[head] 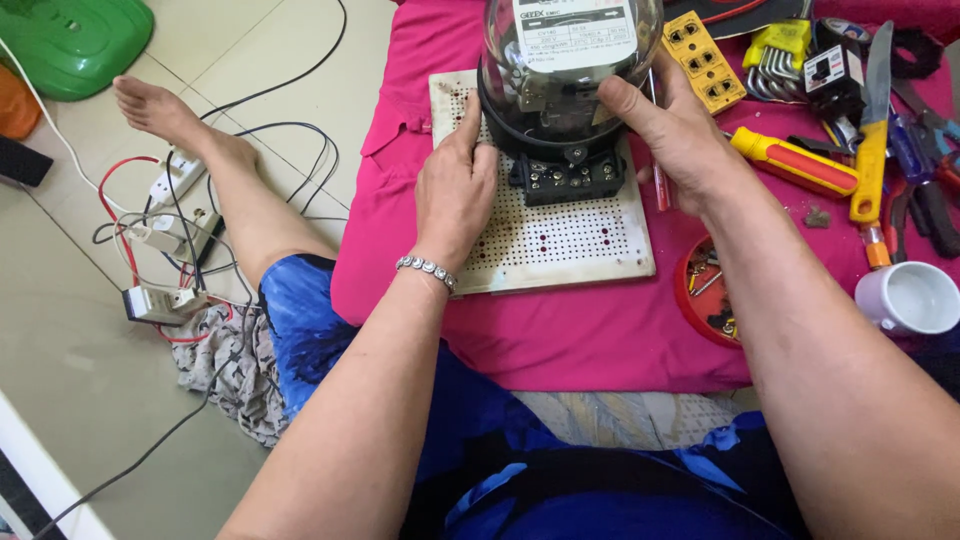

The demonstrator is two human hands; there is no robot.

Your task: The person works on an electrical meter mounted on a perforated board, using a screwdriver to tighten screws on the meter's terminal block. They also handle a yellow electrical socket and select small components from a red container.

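Observation:
A round electricity meter (565,80) with a clear glass dome and black base stands on a white perforated board (570,240), which lies on a pink cloth (560,330). My left hand (455,185), with a beaded bracelet at the wrist, rests on the board and presses its thumb and fingers against the meter's left side. On the meter's right side, my right hand (675,135) grips the black base. A thin red-handled screwdriver (658,180) lies under my right hand. The meter's black terminal block (568,178) faces me.
To the right lie a yellow-and-red screwdriver (795,162), a yellow-handled knife (872,130), pliers (925,190), hex keys (780,55), a yellow socket strip (703,62), a red dish of screws (705,295) and a white cup (910,298). Cables and plugs (170,240) cover the floor beside my bare leg (230,190).

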